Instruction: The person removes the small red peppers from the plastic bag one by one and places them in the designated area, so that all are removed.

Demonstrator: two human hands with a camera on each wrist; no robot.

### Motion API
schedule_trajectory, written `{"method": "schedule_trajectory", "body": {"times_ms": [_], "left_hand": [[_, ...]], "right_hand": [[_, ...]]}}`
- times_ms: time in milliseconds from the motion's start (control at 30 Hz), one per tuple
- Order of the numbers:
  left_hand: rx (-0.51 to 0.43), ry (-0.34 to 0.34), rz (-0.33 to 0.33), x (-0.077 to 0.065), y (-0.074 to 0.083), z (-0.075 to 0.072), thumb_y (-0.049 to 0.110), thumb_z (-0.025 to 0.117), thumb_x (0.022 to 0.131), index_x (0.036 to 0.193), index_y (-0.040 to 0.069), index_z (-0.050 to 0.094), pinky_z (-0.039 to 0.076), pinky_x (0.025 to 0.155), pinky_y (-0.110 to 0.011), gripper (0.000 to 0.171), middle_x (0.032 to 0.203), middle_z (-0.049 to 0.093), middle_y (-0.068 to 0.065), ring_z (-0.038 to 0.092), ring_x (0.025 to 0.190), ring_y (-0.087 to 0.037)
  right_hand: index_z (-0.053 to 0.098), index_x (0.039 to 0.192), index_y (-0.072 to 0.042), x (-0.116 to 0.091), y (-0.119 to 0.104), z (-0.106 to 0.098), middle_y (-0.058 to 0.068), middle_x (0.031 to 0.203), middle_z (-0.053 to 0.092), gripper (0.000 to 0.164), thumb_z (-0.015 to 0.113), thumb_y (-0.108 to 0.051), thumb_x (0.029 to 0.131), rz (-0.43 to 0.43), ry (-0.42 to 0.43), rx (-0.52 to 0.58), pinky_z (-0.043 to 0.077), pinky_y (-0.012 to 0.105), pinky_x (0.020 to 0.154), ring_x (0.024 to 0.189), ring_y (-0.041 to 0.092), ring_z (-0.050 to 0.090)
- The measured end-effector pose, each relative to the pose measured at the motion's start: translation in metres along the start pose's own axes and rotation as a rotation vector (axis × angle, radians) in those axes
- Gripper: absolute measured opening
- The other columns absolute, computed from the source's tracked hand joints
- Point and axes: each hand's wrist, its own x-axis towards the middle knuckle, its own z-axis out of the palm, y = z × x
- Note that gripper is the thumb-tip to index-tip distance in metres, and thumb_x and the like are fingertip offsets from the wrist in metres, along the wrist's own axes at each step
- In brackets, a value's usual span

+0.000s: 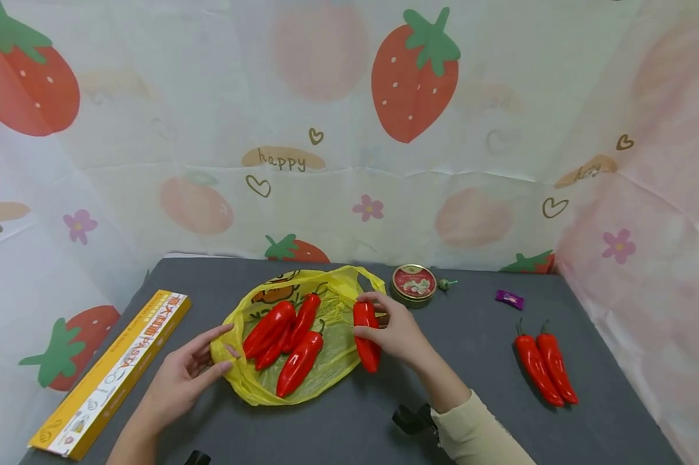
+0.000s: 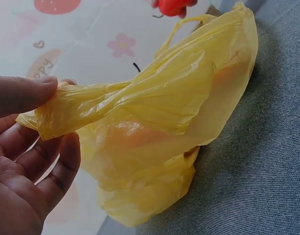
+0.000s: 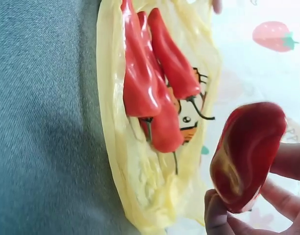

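Observation:
A yellow plastic bag [image 1: 338,374] lies with its mouth spread wide on the table, and several red chili peppers [image 1: 300,363] are inside it. My left hand [image 1: 177,378] pinches the bag's left rim between thumb and fingers; the left wrist view shows the gathered plastic [image 2: 86,105] in that grip. At the bag's right edge, my right hand [image 1: 397,329] grips another red chili pepper [image 1: 365,336] between thumb and fingers. In the right wrist view this held pepper [image 3: 250,152] appears close up, apart from the peppers in the bag.
Two red peppers [image 1: 538,368] lie side by side at the right. A yellow pasta box [image 1: 111,374] runs along the left edge. Behind the bag are a round tin [image 1: 413,284], a small green item [image 1: 444,284] and a purple packet [image 1: 509,298]. A patterned curtain [image 1: 338,129] backs the table.

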Motion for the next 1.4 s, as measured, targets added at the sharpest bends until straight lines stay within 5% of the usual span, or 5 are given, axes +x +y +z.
{"method": "schedule_trajectory", "body": {"times_ms": [833,1167,1400], "left_hand": [[-0.003,-0.005,-0.004,0.001,-0.001,0.002,0.019,0.069,0.097,0.146,0.011,0.052,0.057,0.080,-0.021,0.053,0.126,0.067,-0.012,0.067,0.097,-0.008],[0.004,0.005,0.008,-0.001,-0.002,0.001,0.017,0.069,0.097,0.146,0.010,0.053,0.058,0.079,-0.021,0.052,0.128,0.067,-0.013,0.067,0.096,-0.008],[-0.004,0.000,0.008,0.001,-0.003,0.000,0.017,0.069,0.097,0.146,0.012,0.052,0.058,0.079,-0.021,0.052,0.130,0.066,-0.013,0.067,0.097,-0.008]], "right_hand": [[0.052,0.149,-0.024,-0.056,0.063,-0.108,0.023,0.136,0.058,0.064,0.075,-0.039,0.091,0.089,0.151,-0.158,0.061,0.041,0.077,0.119,0.041,0.062],[0.054,0.147,-0.016,-0.079,0.086,-0.134,0.025,0.130,0.062,0.061,0.077,-0.028,0.091,0.062,0.244,-0.400,0.056,0.053,0.090,0.110,0.038,0.064],[0.057,0.144,-0.014,-0.090,0.098,-0.151,0.024,0.122,0.065,0.061,0.079,-0.026,0.089,0.056,0.262,-0.516,0.057,0.050,0.082,0.103,0.032,0.063]]}}
